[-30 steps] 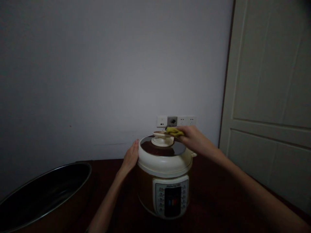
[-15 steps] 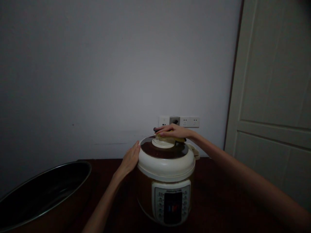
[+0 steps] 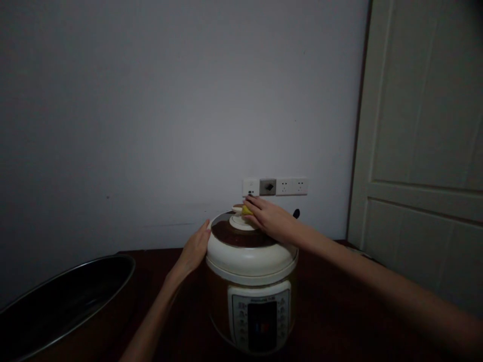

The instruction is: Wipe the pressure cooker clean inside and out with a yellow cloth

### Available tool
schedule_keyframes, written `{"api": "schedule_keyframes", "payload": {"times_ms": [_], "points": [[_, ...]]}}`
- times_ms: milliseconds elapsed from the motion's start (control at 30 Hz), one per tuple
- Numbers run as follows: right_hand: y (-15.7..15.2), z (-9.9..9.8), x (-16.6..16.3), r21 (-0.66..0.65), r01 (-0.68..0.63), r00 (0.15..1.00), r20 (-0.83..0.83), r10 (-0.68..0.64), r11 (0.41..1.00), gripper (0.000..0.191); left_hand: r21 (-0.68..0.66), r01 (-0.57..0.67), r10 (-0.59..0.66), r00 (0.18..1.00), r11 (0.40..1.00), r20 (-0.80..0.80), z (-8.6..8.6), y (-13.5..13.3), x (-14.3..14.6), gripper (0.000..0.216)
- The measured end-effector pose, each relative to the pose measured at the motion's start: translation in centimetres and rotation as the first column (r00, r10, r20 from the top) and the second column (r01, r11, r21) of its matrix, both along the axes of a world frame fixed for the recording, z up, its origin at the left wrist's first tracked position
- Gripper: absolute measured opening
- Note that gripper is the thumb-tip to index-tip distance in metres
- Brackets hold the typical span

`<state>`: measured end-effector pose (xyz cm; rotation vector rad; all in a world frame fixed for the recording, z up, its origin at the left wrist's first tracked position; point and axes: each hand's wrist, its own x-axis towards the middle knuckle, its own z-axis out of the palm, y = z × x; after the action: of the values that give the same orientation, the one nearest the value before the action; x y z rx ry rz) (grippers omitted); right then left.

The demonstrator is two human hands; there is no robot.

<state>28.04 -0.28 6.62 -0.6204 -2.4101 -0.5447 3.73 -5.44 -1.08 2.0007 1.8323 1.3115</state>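
A cream and brown electric pressure cooker (image 3: pixel 251 281) stands on a dark wooden table (image 3: pixel 332 311), its control panel facing me. My left hand (image 3: pixel 195 247) rests flat against the left side of the lid (image 3: pixel 241 249), fingers stretched out. My right hand (image 3: pixel 269 220) lies on top of the lid beside the knob (image 3: pixel 238 220), pressing a yellow cloth (image 3: pixel 246 210) against it. Only a small edge of the cloth shows under my fingers.
A large dark metal basin (image 3: pixel 64 301) sits at the left of the table. A white socket strip (image 3: pixel 274 186) is on the grey wall behind the cooker. A pale panelled door (image 3: pixel 422 151) fills the right side.
My right hand with the yellow cloth slid from the far right of the lid across the knob and now sits lower on the lid top. My left hand stayed on the lid's side.
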Motion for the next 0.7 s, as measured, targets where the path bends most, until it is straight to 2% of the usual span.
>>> {"api": "schedule_keyframes", "payload": {"times_ms": [100,167,233,333,433,500,567,633,667,700], "points": [[-0.7,-0.3,-1.1,0.182,-0.04,0.987,0.158,0.011,0.983,0.041,0.011,-0.009,0.009,1.0,1.0,-0.009,-0.1,0.1,0.0,0.069],[-0.8,0.5,-2.5,0.195,-0.034,0.969,0.246,-0.016,0.98,0.037,0.022,-0.006,0.006,1.0,1.0,-0.014,-0.2,0.2,0.0,0.068],[-0.6,1.7,-4.3,0.147,0.028,0.946,0.315,-0.074,0.989,0.034,0.028,0.0,0.001,1.0,1.0,-0.019,-0.3,0.2,-0.1,0.067],[0.1,3.8,-6.5,-0.005,0.154,0.909,0.393,-0.14,0.988,0.035,0.022,0.002,-0.001,1.0,1.0,-0.024,-0.2,0.2,-0.1,0.068],[1.1,5.3,-7.1,-0.248,0.204,0.917,0.387,-0.096,0.947,0.036,0.022,0.006,-0.005,1.0,1.0,-0.03,-0.1,0.1,0.0,0.068],[2.0,5.8,-6.4,-0.454,0.171,0.954,0.297,-0.032,0.874,0.038,0.027,0.011,-0.01,0.999,1.0,-0.03,-0.1,0.1,0.0,0.067],[2.7,5.8,-5.3,-0.629,0.083,0.99,0.14,0.008,0.773,0.043,0.029,0.015,-0.014,1.0,0.999,-0.025,-0.2,0.1,0.0,0.066],[3.1,5.3,-4.1,-0.719,-0.028,0.999,-0.01,0.03,0.694,0.046,0.031,0.01,-0.009,1.0,0.999,-0.02,-0.2,0.1,0.0,0.066],[3.0,4.9,-3.5,-0.73,-0.069,0.997,-0.069,0.027,0.68,0.045,0.031,0.01,-0.01,1.0,0.999,-0.021,-0.3,0.1,0.0,0.066],[2.8,4.4,-3.1,-0.717,-0.093,0.993,-0.115,0.015,0.69,0.043,0.033,0.012,-0.012,1.0,0.999,-0.024,-0.3,0.2,0.0,0.066]]}}
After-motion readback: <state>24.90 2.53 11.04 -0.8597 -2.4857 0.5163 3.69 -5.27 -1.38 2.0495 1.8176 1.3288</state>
